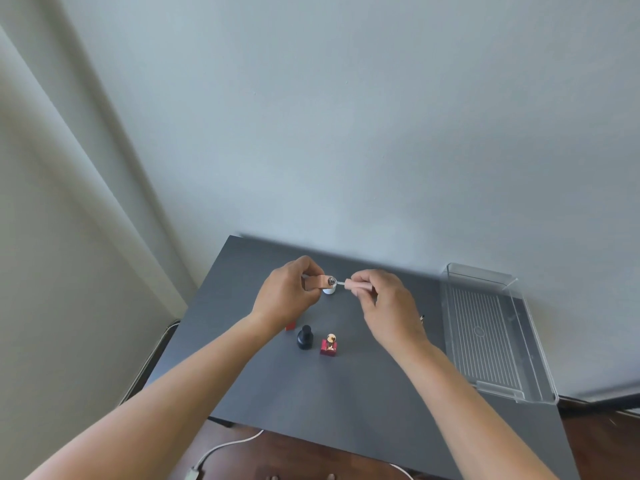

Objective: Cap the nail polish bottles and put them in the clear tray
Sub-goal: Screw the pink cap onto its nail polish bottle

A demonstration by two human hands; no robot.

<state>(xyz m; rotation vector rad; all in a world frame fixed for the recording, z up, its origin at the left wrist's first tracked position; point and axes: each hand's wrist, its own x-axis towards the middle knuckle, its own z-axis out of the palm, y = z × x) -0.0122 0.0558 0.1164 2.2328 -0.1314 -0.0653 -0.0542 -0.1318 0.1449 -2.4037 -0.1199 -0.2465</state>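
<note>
My left hand [289, 292] grips a pink nail polish bottle [317, 283], tilted on its side with its open silver neck pointing right. My right hand [388, 303] pinches the matching pink cap [360, 285], whose brush stem points at the bottle's neck, just short of it. Below the hands on the dark table stand a black bottle [304, 337] and a dark red bottle with a gold top [329, 345]. A red bottle [291, 326] peeks out from under my left wrist. A white object [329, 291] sits behind the pink bottle. The clear tray [535, 344] lies at the table's right.
The dark grey table [346, 393] stands against a pale wall. A small dark item [421, 318] lies on the table near my right wrist. A white cable [221, 448] runs over the wooden floor below the table's front edge.
</note>
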